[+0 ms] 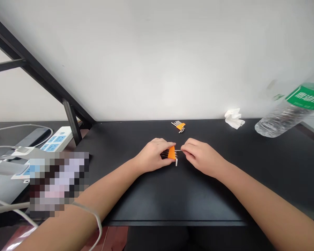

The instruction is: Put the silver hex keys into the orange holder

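Note:
Between thumb and fingers, my left hand point(154, 156) grips an orange hex key holder point(171, 153) just above the black desk. Several metal hex keys sit in that holder, and the short bent end of one point(176, 161) hangs below its right side. My right hand point(199, 155) is closed in a pinch on a thin hex key point(178, 150), which runs leftward to the holder. The fingertips of this hand cover the key's right end. Farther back on the desk lies a second orange holder point(180, 126) with several hex keys in it.
A crumpled white tissue point(234, 118) lies by the wall. To the right stands a clear bottle with a green label point(307, 96). On the left are a white power strip point(56, 139), white cables point(5, 208), a blurred-out item point(59, 183) and a black metal frame point(72, 120).

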The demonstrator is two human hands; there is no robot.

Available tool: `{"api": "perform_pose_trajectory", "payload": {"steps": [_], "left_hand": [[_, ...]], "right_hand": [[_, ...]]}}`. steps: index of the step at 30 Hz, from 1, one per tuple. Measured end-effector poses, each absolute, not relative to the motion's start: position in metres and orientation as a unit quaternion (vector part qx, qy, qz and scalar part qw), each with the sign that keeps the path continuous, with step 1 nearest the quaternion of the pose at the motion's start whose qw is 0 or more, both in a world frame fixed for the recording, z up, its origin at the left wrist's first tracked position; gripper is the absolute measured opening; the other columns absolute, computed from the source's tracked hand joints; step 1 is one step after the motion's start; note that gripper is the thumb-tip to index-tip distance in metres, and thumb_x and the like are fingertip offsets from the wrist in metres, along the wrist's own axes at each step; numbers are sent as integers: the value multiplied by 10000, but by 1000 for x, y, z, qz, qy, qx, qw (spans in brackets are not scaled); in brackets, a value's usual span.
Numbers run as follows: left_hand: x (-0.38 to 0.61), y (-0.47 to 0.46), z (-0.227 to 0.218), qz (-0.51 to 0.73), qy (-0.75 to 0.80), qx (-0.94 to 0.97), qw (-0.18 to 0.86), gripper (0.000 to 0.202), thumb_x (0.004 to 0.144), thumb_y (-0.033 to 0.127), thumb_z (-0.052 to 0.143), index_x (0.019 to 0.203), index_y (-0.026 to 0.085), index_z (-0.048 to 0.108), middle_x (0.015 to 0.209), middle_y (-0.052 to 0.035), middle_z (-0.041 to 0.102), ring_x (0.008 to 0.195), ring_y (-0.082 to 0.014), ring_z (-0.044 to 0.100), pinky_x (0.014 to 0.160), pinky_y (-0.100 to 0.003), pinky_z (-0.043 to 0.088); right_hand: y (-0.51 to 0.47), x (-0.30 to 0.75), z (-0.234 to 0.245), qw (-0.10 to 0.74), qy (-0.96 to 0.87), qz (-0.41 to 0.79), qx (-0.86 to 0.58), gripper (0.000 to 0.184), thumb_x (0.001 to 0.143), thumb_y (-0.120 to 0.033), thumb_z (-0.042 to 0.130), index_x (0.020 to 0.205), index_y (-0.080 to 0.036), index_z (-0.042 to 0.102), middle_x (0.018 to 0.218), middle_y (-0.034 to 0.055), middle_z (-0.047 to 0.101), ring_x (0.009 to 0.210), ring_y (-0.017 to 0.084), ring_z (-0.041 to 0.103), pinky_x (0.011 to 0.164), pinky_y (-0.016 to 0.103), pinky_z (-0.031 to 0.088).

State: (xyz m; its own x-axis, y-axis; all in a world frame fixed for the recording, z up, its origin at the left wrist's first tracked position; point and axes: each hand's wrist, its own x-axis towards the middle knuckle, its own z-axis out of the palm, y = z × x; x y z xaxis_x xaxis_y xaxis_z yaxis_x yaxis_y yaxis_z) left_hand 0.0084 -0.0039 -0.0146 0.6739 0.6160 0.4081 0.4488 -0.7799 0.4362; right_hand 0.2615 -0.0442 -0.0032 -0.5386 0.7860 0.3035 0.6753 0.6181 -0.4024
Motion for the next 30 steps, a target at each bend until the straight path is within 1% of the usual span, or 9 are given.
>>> {"api": "perform_pose_trajectory", "payload": {"steps": [4,8,11,16,19,21,23,27,30], "left_hand": [[8,-3,-16,276,291,903,151,477,821,288,788,1277,221,666,1010,-38,755,957,-205,712,958,-396,559],[8,-3,-18,282,288,906,129,484,814,317,805,1269,205,683,1062,-69,758,1032,-232,716,981,-410,552],[10,-4,-16,279,287,909,114,487,813,349,811,1258,194,688,1076,-86,761,1069,-255,714,998,-433,539],[14,-8,-9,253,280,917,128,364,842,342,774,1177,218,701,1064,-67,760,1109,-256,700,1055,-442,492],[17,-11,-6,246,269,920,143,311,848,345,766,1126,222,703,1028,-54,756,1094,-249,699,1059,-432,484],[17,-11,-6,250,268,918,153,338,851,356,765,1156,229,693,1049,-55,756,1074,-244,703,1053,-429,488],[16,-10,-8,252,271,916,157,378,859,366,757,1205,236,675,1037,-50,755,1030,-234,710,1041,-428,495],[11,-6,-12,243,287,916,141,448,874,375,741,1283,222,644,943,-39,735,915,-217,702,991,-431,515],[7,-3,-13,225,298,918,138,465,870,344,736,1306,213,637,951,-45,724,918,-219,688,970,-427,520]], "right_hand": [[-44,263,-3,237,-871,107,-417,210,1019,-132,488,969,-203,680,969,60,619,741,149,571,661,278,438],[-48,260,-4,222,-879,63,-418,257,1005,-89,446,955,-188,678,972,56,600,655,122,489,598,273,376],[-52,255,-3,216,-886,59,-407,264,978,-52,434,971,-188,660,989,55,605,670,129,481,612,281,376],[-53,246,-1,269,-867,180,-379,270,914,-30,473,1071,-211,598,1046,52,616,786,148,557,691,278,443],[-49,243,-3,298,-818,301,-389,307,845,-16,493,1066,-227,522,947,8,598,735,135,560,670,268,462],[-47,243,-3,312,-781,366,-398,305,830,-18,485,1046,-234,473,874,-18,585,712,133,570,657,261,470],[-45,248,-1,309,-772,364,-419,277,834,-36,488,1027,-233,469,860,-22,584,697,130,566,646,260,460],[-41,266,8,210,-825,190,-490,113,849,-106,552,886,-211,566,911,8,591,702,136,524,658,284,411],[-38,277,11,106,-837,137,-519,83,885,-170,587,811,-206,599,890,23,608,748,160,560,660,288,397]]}}
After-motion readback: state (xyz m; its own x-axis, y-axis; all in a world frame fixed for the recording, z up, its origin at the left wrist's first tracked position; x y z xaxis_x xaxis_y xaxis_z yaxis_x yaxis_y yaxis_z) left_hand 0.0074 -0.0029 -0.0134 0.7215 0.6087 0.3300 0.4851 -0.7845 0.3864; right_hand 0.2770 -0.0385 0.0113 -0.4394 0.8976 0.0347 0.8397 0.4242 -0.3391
